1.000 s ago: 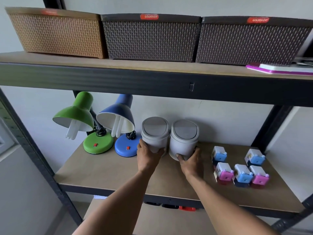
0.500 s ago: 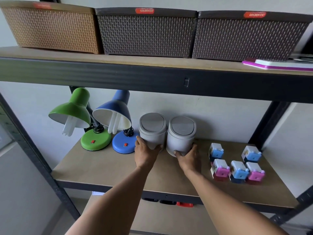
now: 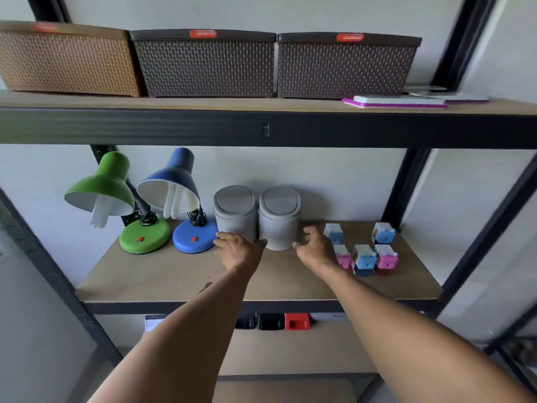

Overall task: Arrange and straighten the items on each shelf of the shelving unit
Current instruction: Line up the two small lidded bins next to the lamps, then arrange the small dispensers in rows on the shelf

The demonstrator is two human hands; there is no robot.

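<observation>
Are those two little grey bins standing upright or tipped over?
Upright. The left grey bin and the right grey bin both stand on their bases on the shelf, swing lids on top, side by side.

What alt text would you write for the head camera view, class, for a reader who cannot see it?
A person's left hand and right hand reach to two grey swing-lid bins standing side by side on the middle shelf, between two desk lamps and five small pink and blue boxes. Three woven baskets line the shelf above.

Two bare forearms entering from lower frame, no sleeves, left hand (image 3: 239,251) and right hand (image 3: 315,248) ungloved, no rings visible
</observation>
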